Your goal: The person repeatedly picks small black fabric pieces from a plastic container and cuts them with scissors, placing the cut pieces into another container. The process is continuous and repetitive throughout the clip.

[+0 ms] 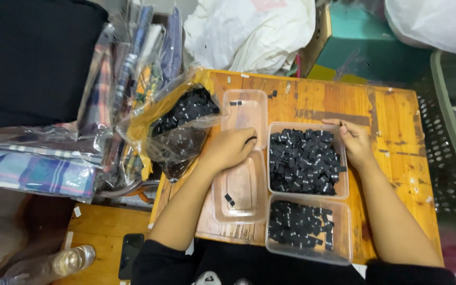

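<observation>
Curling closed, left hand (231,148) pinches small black pieces between two near-empty clear trays (241,187), while right hand (355,141), fingers loosely bent and holding nothing visible, steadies the full far-right tub (306,161) at its far corner.

Four clear plastic tubs (339,182), two of them full of small black pieces (303,161), one clear bag (178,129), two hands (230,149)

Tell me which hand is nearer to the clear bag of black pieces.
Left. The left hand rests just right of the clear bag, almost touching it; the right hand sits far off, beyond the full container.
</observation>
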